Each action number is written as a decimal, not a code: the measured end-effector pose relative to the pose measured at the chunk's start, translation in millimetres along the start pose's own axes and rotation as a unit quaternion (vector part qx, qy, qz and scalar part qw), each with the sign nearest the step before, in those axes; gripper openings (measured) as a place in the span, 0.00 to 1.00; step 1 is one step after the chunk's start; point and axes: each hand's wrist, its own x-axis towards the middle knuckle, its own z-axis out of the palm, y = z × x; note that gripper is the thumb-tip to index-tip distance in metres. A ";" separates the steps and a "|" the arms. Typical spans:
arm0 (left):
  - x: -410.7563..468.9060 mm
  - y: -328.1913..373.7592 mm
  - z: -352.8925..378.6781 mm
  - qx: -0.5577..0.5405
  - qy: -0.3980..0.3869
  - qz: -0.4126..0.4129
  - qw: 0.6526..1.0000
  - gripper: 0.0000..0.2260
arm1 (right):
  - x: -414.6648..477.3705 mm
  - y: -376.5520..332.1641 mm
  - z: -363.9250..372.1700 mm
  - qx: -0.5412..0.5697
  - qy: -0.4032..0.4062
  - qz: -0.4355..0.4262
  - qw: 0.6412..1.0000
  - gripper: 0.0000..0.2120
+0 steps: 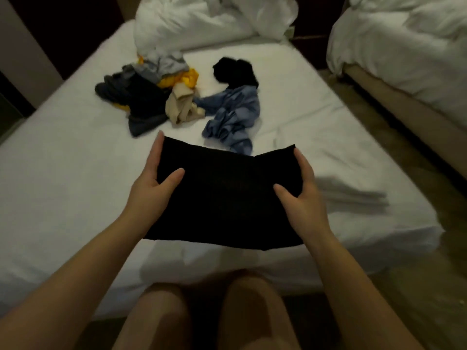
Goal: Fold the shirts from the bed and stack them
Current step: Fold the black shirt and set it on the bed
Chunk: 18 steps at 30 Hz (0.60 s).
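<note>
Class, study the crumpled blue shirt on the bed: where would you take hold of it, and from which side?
Probably pinch the blue shirt at its near trailing end, coming from above on the right, over bare bed: beige clothing crowds its left and a black garment its far end.

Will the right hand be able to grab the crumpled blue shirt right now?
Probably not yet: the right hand and left hand both grip the folded black shirt. The blue shirt lies just beyond it, uncovered, so a freed hand could likely get it.
</note>
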 end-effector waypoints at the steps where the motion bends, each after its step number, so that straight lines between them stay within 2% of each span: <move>1: 7.1 16.0 10.1 -0.021 -0.012 0.016 1.000 0.27 | 8.7 -3.1 -19.3 -0.005 0.015 -0.010 1.000 0.33; 6: 53.7 72.0 92.6 -0.079 -0.074 0.046 0.993 0.13 | 69.1 -3.2 -115.2 -0.085 0.092 0.005 0.992 0.33; 11: 96.7 89.4 170.8 -0.103 -0.103 0.034 0.989 0.14 | 115.8 16.7 -165.9 -0.141 0.131 0.042 0.980 0.34; 14: 112.9 79.1 202.2 -0.073 -0.117 0.031 0.990 0.17 | 132.3 42.8 -169.8 -0.161 0.131 0.058 0.976 0.33; 18: 115.0 36.1 231.2 0.074 -0.124 0.006 0.989 0.18 | 134.3 89.5 -153.0 -0.177 0.121 0.105 0.971 0.31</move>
